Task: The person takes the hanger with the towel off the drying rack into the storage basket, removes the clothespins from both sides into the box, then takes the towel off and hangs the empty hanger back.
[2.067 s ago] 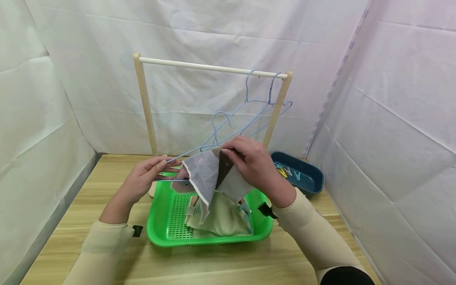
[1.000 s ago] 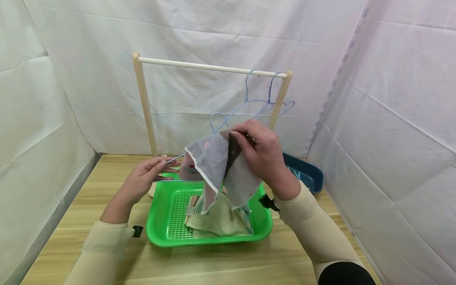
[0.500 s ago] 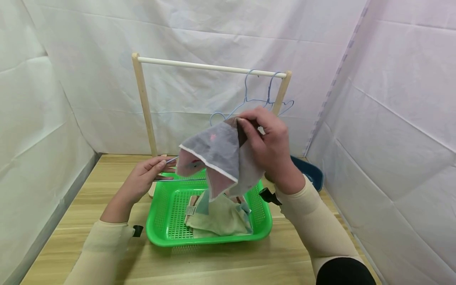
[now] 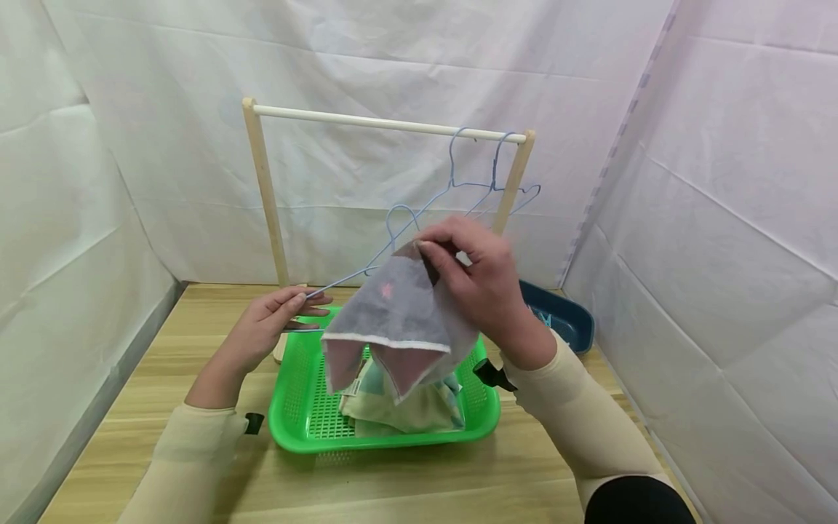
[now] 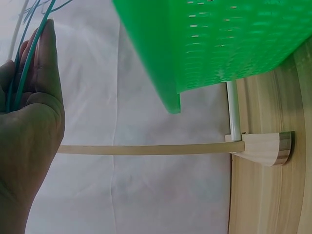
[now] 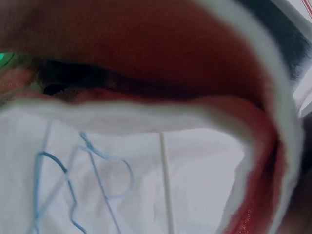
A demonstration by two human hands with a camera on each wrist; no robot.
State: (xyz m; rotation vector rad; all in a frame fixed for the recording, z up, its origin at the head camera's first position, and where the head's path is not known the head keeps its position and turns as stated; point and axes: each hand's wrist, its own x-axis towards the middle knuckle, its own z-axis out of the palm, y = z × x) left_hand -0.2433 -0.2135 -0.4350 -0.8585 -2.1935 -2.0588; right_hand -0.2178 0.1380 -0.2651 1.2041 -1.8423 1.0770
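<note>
In the head view my left hand (image 4: pixel 262 327) pinches the left end of a light blue wire hanger (image 4: pixel 340 281) between thumb and fingers. The left wrist view also shows the hanger wires (image 5: pixel 32 58) running across the palm. Thumb and fingertips of my right hand (image 4: pixel 481 269) pinch the top of a small grey cloth garment (image 4: pixel 393 313) with white trim and a pinkish inner side. It drapes over the right part of the hanger, hiding it; whether the wire passes inside cannot be told. In the right wrist view, blurred cloth (image 6: pixel 146 114) fills the upper half.
Below the hands stands a green basket (image 4: pixel 386 444) with folded cream cloth (image 4: pixel 406 415). Behind is a wooden rack with a white rod (image 4: pixel 340 116); two blue hangers hang at its right end. A dark blue bin (image 4: pixel 583 331) with clothespins (image 4: pixel 545 319) sits at right.
My right hand has raised the garment up and right, then lowered it back left. More of its grey side now faces the camera. The left hand and hanger have hardly moved.
</note>
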